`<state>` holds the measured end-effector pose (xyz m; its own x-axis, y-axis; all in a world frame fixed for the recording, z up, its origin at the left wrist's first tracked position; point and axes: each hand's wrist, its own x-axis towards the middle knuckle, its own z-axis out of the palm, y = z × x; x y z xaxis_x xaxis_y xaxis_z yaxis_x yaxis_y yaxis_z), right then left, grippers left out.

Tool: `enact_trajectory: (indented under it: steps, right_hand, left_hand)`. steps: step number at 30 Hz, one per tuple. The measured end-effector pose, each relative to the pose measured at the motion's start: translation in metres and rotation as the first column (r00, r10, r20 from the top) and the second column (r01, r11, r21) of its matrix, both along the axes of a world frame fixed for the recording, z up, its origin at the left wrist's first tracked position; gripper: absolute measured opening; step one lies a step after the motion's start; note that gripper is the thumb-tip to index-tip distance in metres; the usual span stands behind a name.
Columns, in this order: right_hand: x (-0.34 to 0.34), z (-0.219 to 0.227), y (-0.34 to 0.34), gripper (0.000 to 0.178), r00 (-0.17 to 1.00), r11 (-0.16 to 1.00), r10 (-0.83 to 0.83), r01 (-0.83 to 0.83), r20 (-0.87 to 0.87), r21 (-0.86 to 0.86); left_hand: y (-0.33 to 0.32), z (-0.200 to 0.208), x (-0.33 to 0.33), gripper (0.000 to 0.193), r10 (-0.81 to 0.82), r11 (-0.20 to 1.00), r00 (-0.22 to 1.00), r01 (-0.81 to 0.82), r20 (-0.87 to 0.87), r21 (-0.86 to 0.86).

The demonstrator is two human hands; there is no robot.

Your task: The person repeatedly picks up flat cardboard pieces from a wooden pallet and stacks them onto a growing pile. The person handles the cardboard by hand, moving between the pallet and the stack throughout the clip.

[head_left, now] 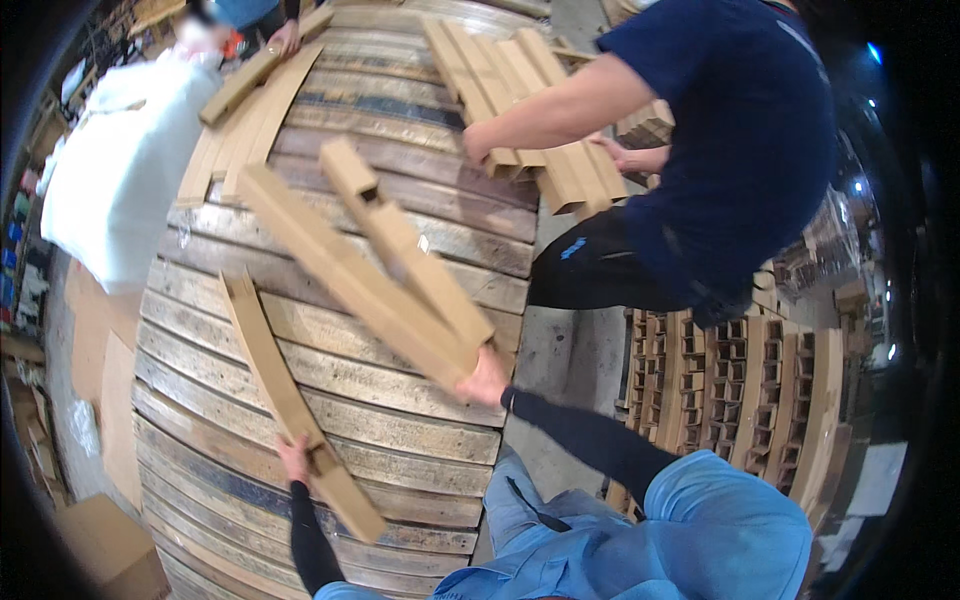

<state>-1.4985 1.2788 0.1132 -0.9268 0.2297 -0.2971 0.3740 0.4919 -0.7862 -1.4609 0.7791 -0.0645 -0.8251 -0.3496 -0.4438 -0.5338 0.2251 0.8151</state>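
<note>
My left hand [295,458] is closed on the edge of a long, narrow cardboard tube [272,385], which slants across the slatted wooden table. Its far end looks open, and a gap or fold shows in it beside my fingers. My right hand [486,377] grips the near end of a second long cardboard tube [350,272]. A third cardboard tube [420,262], with a cut-out toward its far end, meets the second one at my right hand; whether my fingers hold it too is hard to tell.
A co-worker in dark blue [735,150] handles a row of cardboard tubes [490,65] at the far right. Another person's hand [287,38] touches a tube over flat cardboard strips [250,120]. A white-wrapped bundle [115,170] stands left; stacked tubes [735,395] fill the right.
</note>
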Motion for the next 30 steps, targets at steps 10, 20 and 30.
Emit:
enact_trajectory:
  steps: [10,20,30]
  right_hand:
    - [0.284,0.067,0.025,0.076,0.960,0.963,0.245,-0.257,0.138,0.080]
    - [0.369,0.091,0.000,0.068,0.964,0.972,0.190,-0.211,-0.184,-0.101]
    - [0.446,0.192,0.048,0.066,0.778,0.857,0.511,-0.426,-0.366,0.290]
  left_hand:
    - [0.224,0.061,0.099,0.059,0.100,0.617,0.992,-0.118,0.072,0.778]
    - [0.271,0.138,0.187,0.056,-0.123,0.664,0.992,0.086,-0.005,0.743]
    - [0.339,0.199,0.276,0.054,-0.251,0.588,0.950,0.302,-0.186,0.750]
